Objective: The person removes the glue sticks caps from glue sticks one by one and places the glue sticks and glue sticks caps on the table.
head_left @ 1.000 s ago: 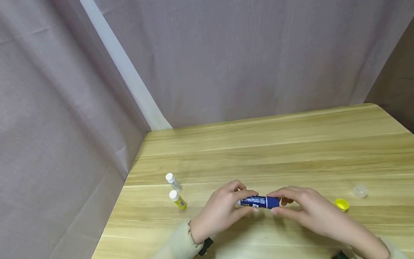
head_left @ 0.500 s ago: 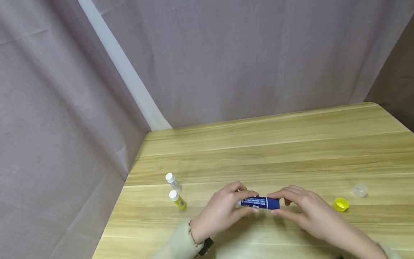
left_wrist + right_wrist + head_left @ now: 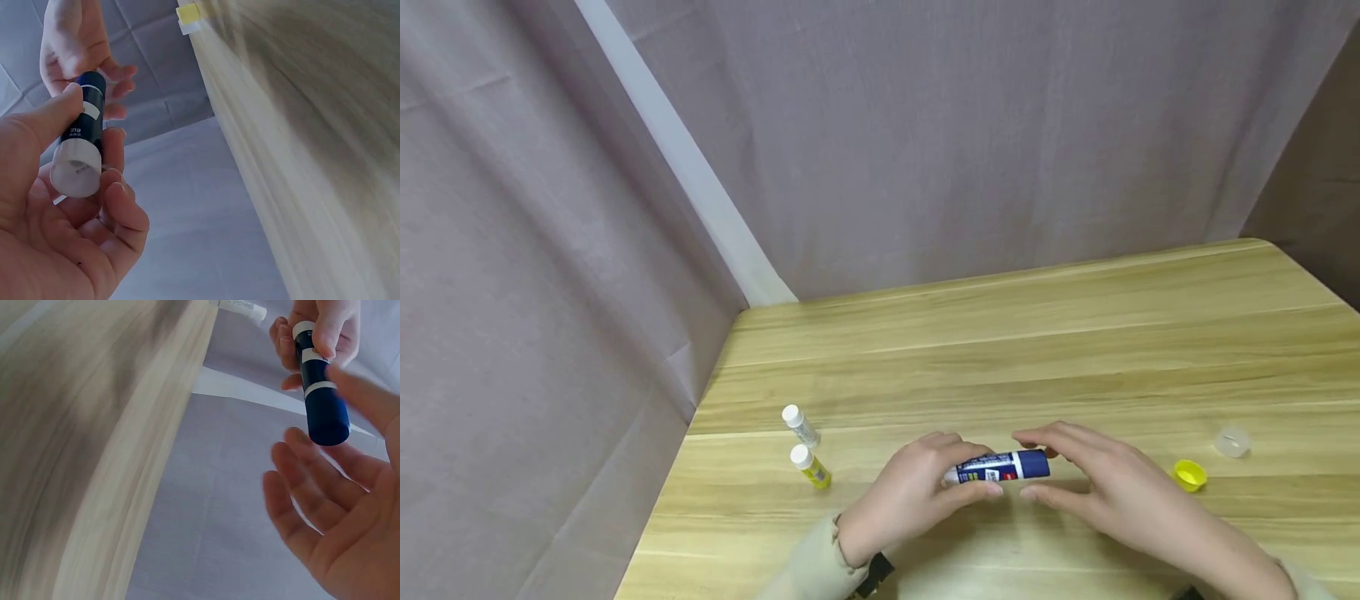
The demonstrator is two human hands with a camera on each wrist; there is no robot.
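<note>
A dark blue glue stick (image 3: 997, 468) with a blue cap lies nearly level in the air above the table. My left hand (image 3: 917, 487) pinches its body between thumb and fingers, near the pale end. That white end (image 3: 76, 167) faces the left wrist camera. My right hand (image 3: 1101, 487) is spread around the capped end, its fingers loosely bent and its palm unfilled. In the head view a gap shows between the right thumb and the blue cap (image 3: 327, 417). In the right wrist view the thumb overlaps the tube's edge, and contact there is hard to tell.
Two other glue sticks stand to the left on the wooden table (image 3: 1000, 350): a white one (image 3: 801, 426) and a yellow one (image 3: 811, 467) with a white cap. A yellow cap (image 3: 1190, 476) and a translucent cap (image 3: 1232, 442) lie to the right. Grey cloth (image 3: 925, 150) hangs behind.
My right fingers have come off the blue cap and spread apart. The glue stick has turned about its length, showing a red patch on its label. My left hand still holds it.
</note>
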